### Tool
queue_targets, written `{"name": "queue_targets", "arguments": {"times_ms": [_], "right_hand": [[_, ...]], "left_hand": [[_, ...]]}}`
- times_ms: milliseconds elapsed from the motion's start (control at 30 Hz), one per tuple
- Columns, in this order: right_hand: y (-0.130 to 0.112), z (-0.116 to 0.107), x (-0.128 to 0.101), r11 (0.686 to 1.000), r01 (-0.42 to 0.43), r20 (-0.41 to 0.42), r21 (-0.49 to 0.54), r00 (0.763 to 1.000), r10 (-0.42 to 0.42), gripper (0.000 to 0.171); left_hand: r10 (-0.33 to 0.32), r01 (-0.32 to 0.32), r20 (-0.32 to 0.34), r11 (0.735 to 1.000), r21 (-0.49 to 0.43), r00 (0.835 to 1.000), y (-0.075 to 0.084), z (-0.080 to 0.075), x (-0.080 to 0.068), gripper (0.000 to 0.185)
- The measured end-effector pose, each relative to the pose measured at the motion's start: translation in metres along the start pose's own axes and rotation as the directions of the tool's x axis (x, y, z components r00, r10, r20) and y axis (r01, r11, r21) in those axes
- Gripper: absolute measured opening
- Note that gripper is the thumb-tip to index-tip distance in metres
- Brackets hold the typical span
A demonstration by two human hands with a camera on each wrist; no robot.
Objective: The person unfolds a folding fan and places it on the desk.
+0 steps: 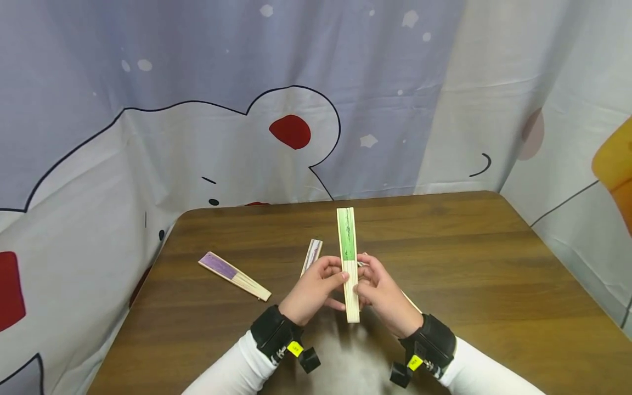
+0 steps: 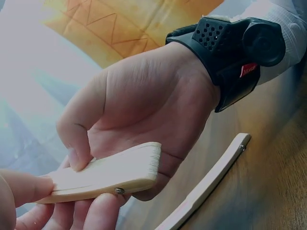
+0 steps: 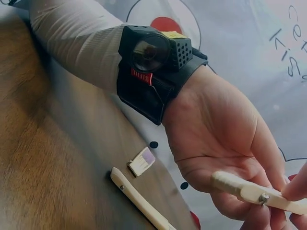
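Note:
A closed green folding fan (image 1: 348, 241) stands upright over the brown table (image 1: 469, 263). Both hands hold it by its pale wooden lower half. My left hand (image 1: 329, 282) pinches it from the left, and my right hand (image 1: 370, 285) grips it from the right. In the left wrist view the right hand's thumb (image 2: 76, 153) presses on the fan's wooden end (image 2: 110, 175), near the rivet. In the right wrist view the left hand's fingers (image 3: 230, 167) curl around the same end (image 3: 249, 191).
A closed purple fan (image 1: 232, 274) lies on the table to the left. Another closed fan (image 1: 312, 255) lies partly hidden under my left hand, and a pale one (image 2: 206, 187) lies beneath my right hand. A printed cloth backdrop (image 1: 197, 137) surrounds the table.

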State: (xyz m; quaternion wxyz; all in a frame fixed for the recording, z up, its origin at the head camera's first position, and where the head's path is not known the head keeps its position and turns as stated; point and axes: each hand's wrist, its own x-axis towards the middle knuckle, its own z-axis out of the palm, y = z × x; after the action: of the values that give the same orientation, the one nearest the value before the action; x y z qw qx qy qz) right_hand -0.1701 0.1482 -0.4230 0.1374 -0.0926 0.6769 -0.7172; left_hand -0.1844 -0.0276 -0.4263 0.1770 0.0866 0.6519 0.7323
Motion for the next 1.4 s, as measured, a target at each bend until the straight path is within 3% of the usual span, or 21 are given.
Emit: {"name": "queue_targets", "arguments": {"times_ms": [133, 400, 600, 833, 1067, 1400], "right_hand": [[0.001, 0.0, -0.001, 1.0, 0.012, 0.005, 0.002, 1.0, -0.012, 0.055], [0.004, -0.002, 0.0, 0.999, -0.014, -0.055, 0.048, 0.998, 0.017, 0.026], [0.005, -0.007, 0.001, 0.991, -0.037, 0.001, 0.128, 0.999, 0.037, 0.014], [0.004, -0.012, 0.002, 0.959, -0.119, 0.092, 0.259, 0.991, 0.098, 0.005], [0.0, -0.012, 0.002, 0.99, -0.055, 0.045, 0.128, 0.998, 0.05, 0.016], [-0.004, -0.011, 0.0, 0.997, -0.053, 0.073, 0.052, 0.996, 0.05, 0.024]], "left_hand": [[0.003, -0.003, -0.005, 1.0, -0.016, 1.0, -0.002, 0.0, 0.0, 0.032], [0.001, 0.0, 0.02, 0.997, -0.08, 1.0, -0.008, -0.003, 0.005, 0.033], [0.0, 0.006, 0.045, 0.994, -0.112, 0.999, -0.01, -0.006, 0.008, 0.034], [0.007, 0.001, 0.064, 0.993, -0.118, 0.998, -0.013, -0.007, 0.009, 0.035], [0.012, -0.005, 0.066, 0.996, -0.093, 0.998, -0.014, -0.009, 0.011, 0.037], [0.026, -0.024, 0.014, 0.992, -0.121, 1.0, -0.006, -0.01, 0.007, 0.035]]}}
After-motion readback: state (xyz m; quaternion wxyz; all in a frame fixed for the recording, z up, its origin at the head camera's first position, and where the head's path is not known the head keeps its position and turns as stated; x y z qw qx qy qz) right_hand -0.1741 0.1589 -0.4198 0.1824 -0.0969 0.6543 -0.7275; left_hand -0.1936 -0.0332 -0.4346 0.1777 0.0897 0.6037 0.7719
